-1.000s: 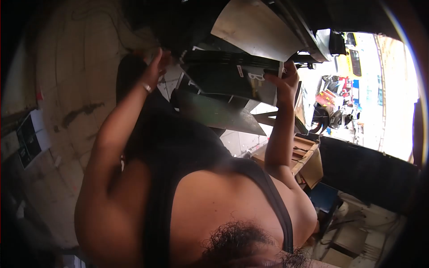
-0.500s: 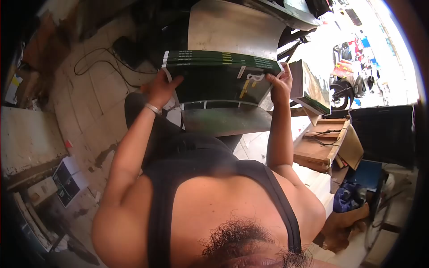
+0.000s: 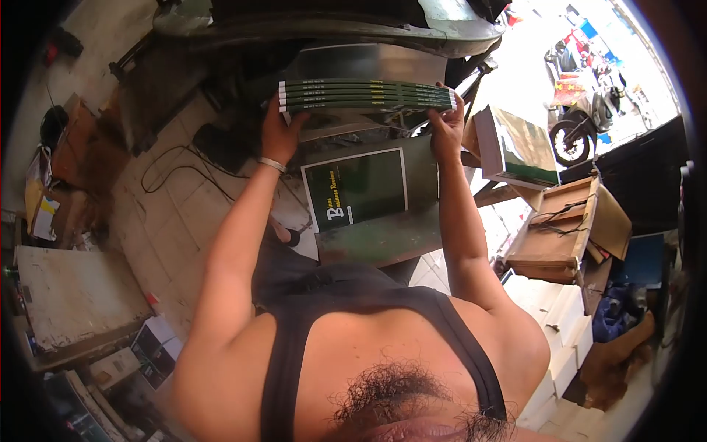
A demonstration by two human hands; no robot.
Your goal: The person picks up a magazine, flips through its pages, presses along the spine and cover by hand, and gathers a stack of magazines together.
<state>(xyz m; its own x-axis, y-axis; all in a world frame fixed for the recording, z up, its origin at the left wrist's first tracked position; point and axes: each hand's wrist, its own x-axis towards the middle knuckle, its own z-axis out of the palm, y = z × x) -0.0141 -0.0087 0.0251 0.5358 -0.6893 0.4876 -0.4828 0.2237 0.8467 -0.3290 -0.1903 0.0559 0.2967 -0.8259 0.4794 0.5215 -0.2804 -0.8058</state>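
Room: cluttered workshop, pale tiled floor (image 3: 177, 236), open to a bright street at upper right, with a motorcycle (image 3: 577, 138).

Left hand (image 3: 278, 136): closed on the left end of the green stack (image 3: 368, 96), thumb on the near side; band (image 3: 272, 163) at the wrist.

Right hand (image 3: 448, 129): closed on the right end of the same stack, thumb likewise near.

Green stack: upper centre, about five thin volumes, spines showing. It lies between the hands, long axis across the frame, nearly level; neither hand is clearly nearer to it, each being at one end.

Single volume (image 3: 375, 191): green cover, yellow and white lettering, below the stack and between the forearms, lying slightly askew on a metal plate (image 3: 383, 247).

Outward: dark machine with a curved rim (image 3: 331, 31), top; thick block of paper (image 3: 512, 147), right of the right hand; wooden frame (image 3: 556, 228), beyond; worktop (image 3: 81, 295), lower left.
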